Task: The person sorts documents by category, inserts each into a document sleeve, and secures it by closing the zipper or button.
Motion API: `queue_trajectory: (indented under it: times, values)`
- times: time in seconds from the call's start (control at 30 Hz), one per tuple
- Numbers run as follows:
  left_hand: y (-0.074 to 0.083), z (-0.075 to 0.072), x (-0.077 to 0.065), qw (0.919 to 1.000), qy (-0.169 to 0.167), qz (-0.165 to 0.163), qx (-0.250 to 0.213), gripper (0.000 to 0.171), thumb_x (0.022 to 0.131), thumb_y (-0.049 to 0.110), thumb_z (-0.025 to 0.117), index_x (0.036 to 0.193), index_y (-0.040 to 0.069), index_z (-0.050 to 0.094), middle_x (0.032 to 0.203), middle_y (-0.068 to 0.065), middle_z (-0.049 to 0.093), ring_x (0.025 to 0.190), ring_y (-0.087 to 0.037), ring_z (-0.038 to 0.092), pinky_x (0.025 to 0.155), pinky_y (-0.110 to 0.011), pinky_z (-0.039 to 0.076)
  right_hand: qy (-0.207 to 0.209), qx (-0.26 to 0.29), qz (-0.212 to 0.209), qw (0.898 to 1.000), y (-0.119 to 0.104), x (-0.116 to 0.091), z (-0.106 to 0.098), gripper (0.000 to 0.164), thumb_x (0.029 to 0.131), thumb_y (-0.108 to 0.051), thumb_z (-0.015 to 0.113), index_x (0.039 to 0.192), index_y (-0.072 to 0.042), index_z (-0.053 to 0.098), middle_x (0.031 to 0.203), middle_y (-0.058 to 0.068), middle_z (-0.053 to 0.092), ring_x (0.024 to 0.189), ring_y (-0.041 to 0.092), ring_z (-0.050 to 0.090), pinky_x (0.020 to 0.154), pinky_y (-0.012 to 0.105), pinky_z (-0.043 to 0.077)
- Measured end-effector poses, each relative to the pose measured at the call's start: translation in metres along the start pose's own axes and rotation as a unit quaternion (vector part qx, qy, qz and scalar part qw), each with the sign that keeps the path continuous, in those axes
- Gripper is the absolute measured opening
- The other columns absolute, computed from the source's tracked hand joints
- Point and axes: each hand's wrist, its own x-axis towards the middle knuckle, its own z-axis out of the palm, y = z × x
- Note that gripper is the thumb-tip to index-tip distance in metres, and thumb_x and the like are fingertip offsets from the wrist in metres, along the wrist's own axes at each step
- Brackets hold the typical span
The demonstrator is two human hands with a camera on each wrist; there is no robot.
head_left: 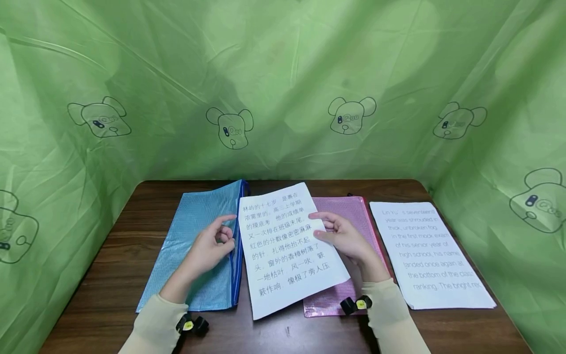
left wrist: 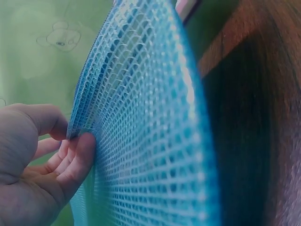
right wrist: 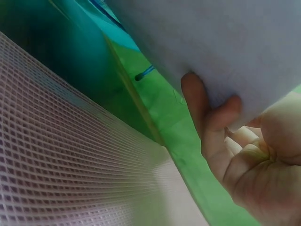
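A blue mesh zipper pouch (head_left: 194, 221) lies on the left, its dark blue zipper edge raised towards the middle. My left hand (head_left: 208, 250) pinches that edge between thumb and fingers, as the left wrist view shows on the mesh (left wrist: 146, 141). In my right hand (head_left: 347, 239) is a paper sheet (head_left: 283, 300) printed with Chinese text, gripped at its right edge and tilted above the table. Its left edge stands beside the pouch's zipper side; whether they touch I cannot tell. The right wrist view shows fingers (right wrist: 195, 96) against the paper's underside.
Partly under the held paper lies a pink mesh pouch (head_left: 327, 302). Farther right, a stack of paper (head_left: 433, 255) with English text rests on the brown wooden table (head_left: 97, 275). Green curtain fabric (head_left: 283, 59) with animal-head drawings surrounds the table.
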Motion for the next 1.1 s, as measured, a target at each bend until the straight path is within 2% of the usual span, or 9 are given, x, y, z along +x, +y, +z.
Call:
queue_trajectory:
  times: [0.2,0.4,0.7,0.93,1.1]
  values:
    - [0.004,0.001,-0.001,0.9998,-0.012,-0.006,0.017,0.062,0.094,-0.004,0.070,0.153,0.009,0.057,0.101,-0.007,0.064,0.084,-0.022,0.061,0.058,-0.028,0.056,-0.007,-0.022,-0.004,1.000,-0.010,-0.008,-0.006,0.048,0.108,0.000,0.061,0.155,0.000,0.051,0.124,0.026,0.076,0.094,0.037,0.081,0.077,0.052,0.067]
    - [0.004,0.002,-0.001,0.9995,-0.005,-0.004,0.031,0.062,0.093,-0.003,0.069,0.153,0.007,0.057,0.101,-0.007,0.065,0.083,-0.020,0.061,0.058,-0.026,0.053,-0.035,-0.032,-0.006,0.999,-0.019,-0.014,-0.008,0.049,0.108,0.002,0.060,0.155,0.003,0.050,0.124,0.028,0.075,0.095,0.038,0.081,0.079,0.051,0.066]
    - [0.006,0.003,-0.002,0.9995,-0.004,-0.012,0.031,0.061,0.093,-0.003,0.071,0.151,0.008,0.059,0.100,-0.007,0.064,0.084,-0.022,0.061,0.058,-0.027,0.054,-0.042,-0.024,-0.006,0.999,-0.020,-0.014,-0.004,0.050,0.106,0.001,0.062,0.155,0.003,0.050,0.125,0.027,0.076,0.096,0.040,0.081,0.079,0.051,0.066]
    - [0.007,0.007,-0.002,0.9994,-0.018,-0.009,0.029,0.059,0.093,-0.004,0.070,0.150,0.008,0.059,0.100,-0.007,0.064,0.083,-0.022,0.061,0.059,-0.029,0.057,0.011,-0.028,-0.030,0.999,-0.019,-0.007,0.009,0.052,0.106,0.001,0.063,0.156,-0.001,0.052,0.130,0.026,0.074,0.097,0.039,0.081,0.080,0.050,0.067]
    - [0.008,0.010,-0.003,0.9990,-0.018,-0.012,0.038,0.058,0.093,-0.003,0.070,0.150,0.009,0.060,0.100,-0.006,0.064,0.083,-0.021,0.060,0.059,-0.025,0.052,0.051,-0.041,-0.037,0.997,-0.016,-0.002,0.018,0.054,0.105,-0.001,0.065,0.157,-0.004,0.053,0.134,0.023,0.073,0.097,0.036,0.081,0.081,0.047,0.067]
